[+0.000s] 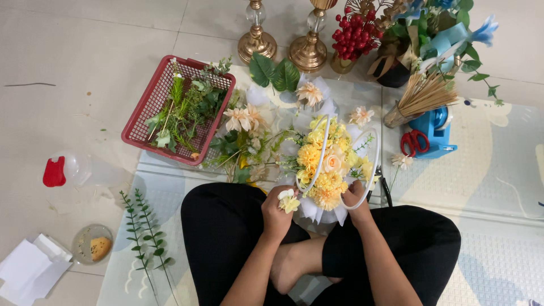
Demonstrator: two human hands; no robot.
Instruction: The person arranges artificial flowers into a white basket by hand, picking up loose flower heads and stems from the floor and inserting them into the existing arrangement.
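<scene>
Seen from above, a person sits cross-legged on a pale floor mat [498, 170] in black trousers, both forearms reaching forward from the lower edge of the view toward a flower basket [331, 170] packed with yellow and peach blooms, which rests just in front of the crossed legs. The left hand [277, 211] is raised at the basket's near-left edge, wrist slightly bent, fingers curled closed around a small yellow-and-white flower [288, 201] pinched at the fingertips. The right hand [355, 198] sits at the basket's near-right edge, fingers wrapped around the lower end of the white hoop handle [371, 170] that arches over the blooms. To the left of the basket lies a loose heap of pale flowers and leaves, and beyond that a red plastic tray [141, 119] holding green sprigs. Behind the basket stand two gold candlestick bases [309, 51] and a cluster of red berries [352, 34]. To the basket's right, a holder of thin wooden sticks [422, 96], red-handled scissors [413, 140] and a blue tape dispenser [439, 130]. Fern stems [144, 232] lie left of the person's knee.
</scene>
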